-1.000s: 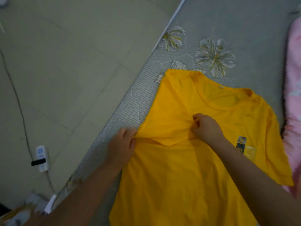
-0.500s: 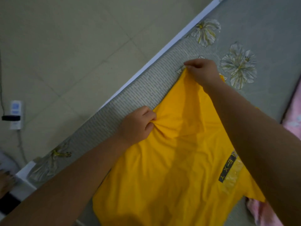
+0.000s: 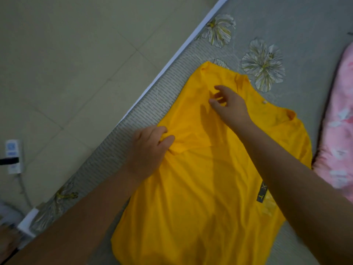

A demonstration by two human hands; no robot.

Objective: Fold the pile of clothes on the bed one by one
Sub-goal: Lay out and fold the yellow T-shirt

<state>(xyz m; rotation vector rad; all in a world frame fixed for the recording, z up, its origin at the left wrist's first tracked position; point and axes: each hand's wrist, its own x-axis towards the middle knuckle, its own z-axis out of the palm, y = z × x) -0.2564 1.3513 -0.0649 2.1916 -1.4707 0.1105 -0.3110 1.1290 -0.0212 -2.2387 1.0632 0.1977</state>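
A yellow T-shirt (image 3: 206,180) lies spread on the grey flowered bed (image 3: 145,115), collar toward the upper right, with a dark label near its right side. Its left sleeve is folded in over the chest. My left hand (image 3: 149,150) pinches a bunch of fabric at the shirt's left edge, beside the folded sleeve. My right hand (image 3: 229,106) hovers over the upper part of the shirt near the shoulder, fingers loosely spread and holding nothing.
The bed's white edge (image 3: 172,58) runs diagonally, with tiled floor (image 3: 66,64) to its left. A white power strip (image 3: 13,155) with a cable lies on the floor. Pink patterned cloth (image 3: 338,131) sits at the bed's right side.
My right hand has let go of the shoulder corner at the top and drawn back over the shirt. The left hand still pinches the left edge.
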